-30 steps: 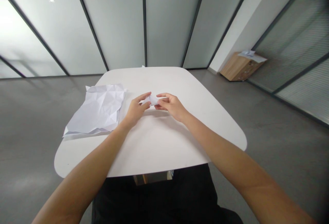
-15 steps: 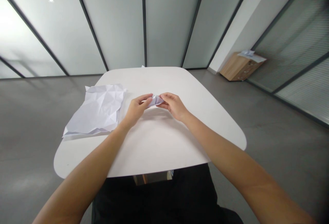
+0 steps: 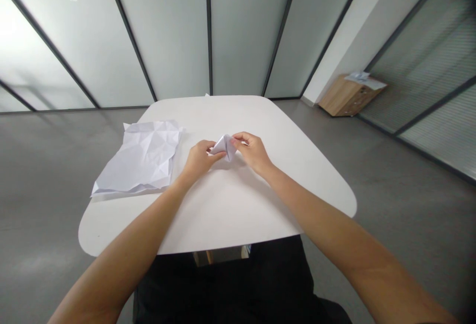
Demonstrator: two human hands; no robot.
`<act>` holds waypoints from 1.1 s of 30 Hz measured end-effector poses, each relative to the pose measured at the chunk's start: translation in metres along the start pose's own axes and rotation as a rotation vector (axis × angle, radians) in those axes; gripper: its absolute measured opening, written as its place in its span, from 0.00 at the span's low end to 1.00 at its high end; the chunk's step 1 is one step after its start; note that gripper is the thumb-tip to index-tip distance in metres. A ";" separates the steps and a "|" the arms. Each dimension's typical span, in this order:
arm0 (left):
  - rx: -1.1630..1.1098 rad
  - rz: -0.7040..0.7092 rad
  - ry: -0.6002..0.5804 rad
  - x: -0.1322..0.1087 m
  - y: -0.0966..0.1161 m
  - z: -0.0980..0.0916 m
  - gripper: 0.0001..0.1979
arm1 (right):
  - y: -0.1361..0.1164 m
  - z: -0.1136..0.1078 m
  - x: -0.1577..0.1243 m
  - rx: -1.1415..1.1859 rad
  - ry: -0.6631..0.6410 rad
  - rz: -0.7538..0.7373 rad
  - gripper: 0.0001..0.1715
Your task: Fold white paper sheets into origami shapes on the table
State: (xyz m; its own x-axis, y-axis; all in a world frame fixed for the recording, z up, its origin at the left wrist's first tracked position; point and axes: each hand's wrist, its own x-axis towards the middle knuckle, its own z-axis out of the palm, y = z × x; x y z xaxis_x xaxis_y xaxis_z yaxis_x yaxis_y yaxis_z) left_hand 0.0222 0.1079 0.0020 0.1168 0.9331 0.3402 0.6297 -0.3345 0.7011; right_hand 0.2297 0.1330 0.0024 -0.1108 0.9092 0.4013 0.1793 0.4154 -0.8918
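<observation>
A small piece of folded white paper (image 3: 225, 146) is held between both hands, a little above the middle of the table. It shows a pointed top and a crease down its front. My left hand (image 3: 200, 159) pinches its left side between thumb and fingers. At the right side, my right hand (image 3: 253, 152) grips the paper's edge with thumb and fingertips. The fingers cover part of both ends of the fold. Left of my hands lies a stack of creased white paper sheets (image 3: 145, 158), which neither hand touches.
The white table (image 3: 230, 220) has rounded corners, and its front edge is close to my lap. A wooden cabinet (image 3: 347, 97) with papers on top stands on the floor at the back right. Frosted glass panels (image 3: 245, 31) rise behind the table.
The folded paper has turned from a flat, narrow shape into an upright point with its creased face towards me. Both hands have shifted their grip slightly. The paper stack has not moved.
</observation>
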 end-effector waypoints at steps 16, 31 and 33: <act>-0.739 -0.153 -0.048 -0.008 0.017 0.010 0.39 | -0.003 0.018 -0.007 0.406 0.118 0.312 0.26; -0.095 0.066 0.021 -0.005 0.006 -0.001 0.34 | -0.017 0.020 -0.011 0.515 -0.120 0.433 0.24; -0.011 0.139 0.006 -0.006 0.007 -0.005 0.37 | -0.018 0.016 -0.011 0.587 -0.170 0.487 0.28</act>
State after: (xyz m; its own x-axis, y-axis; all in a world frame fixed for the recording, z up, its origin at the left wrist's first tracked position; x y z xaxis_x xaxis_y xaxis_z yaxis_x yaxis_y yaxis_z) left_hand 0.0219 0.0997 0.0081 0.1980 0.8767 0.4384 0.5996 -0.4622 0.6534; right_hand 0.2121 0.1155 0.0111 -0.3089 0.9493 -0.0589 -0.2956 -0.1546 -0.9427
